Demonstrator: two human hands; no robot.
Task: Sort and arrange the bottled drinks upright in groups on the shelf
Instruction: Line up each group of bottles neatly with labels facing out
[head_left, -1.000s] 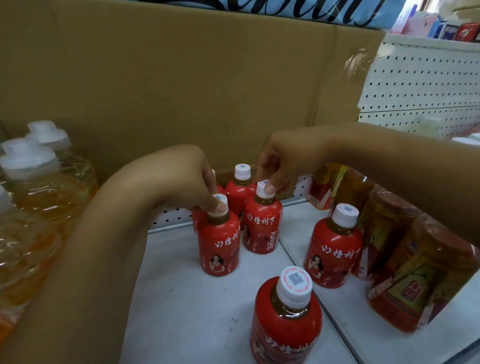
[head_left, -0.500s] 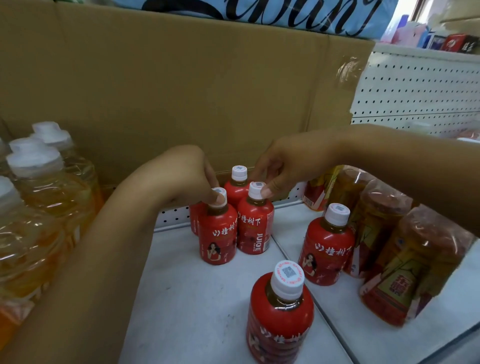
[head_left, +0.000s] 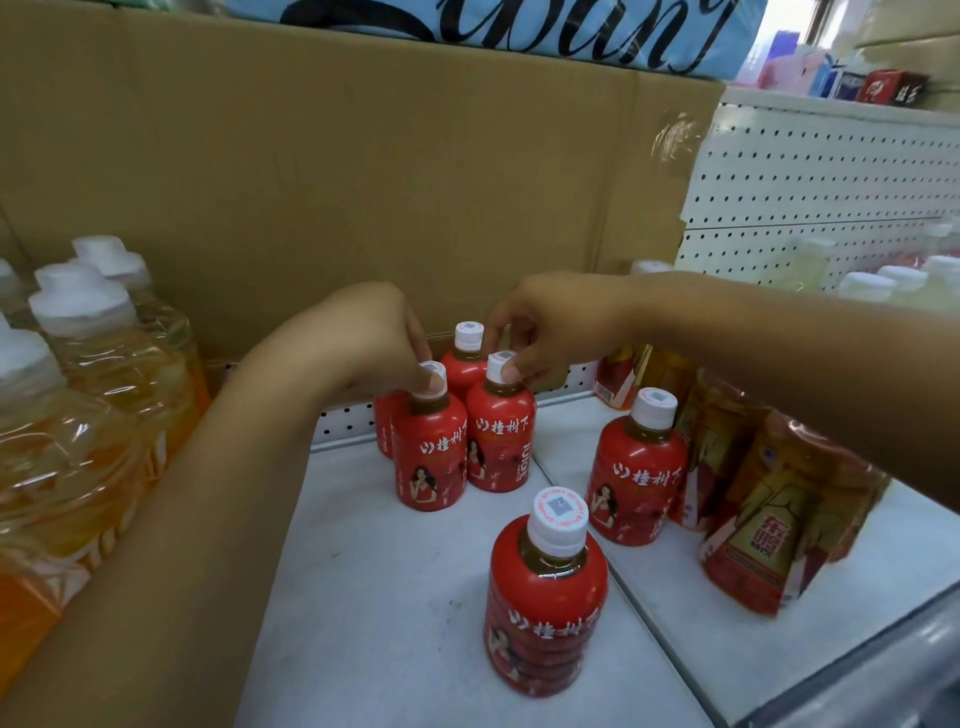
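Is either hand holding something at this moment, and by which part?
Yes. The left hand pinches the front-left red bottle and the right hand the front-right red bottle, each by its white cap.
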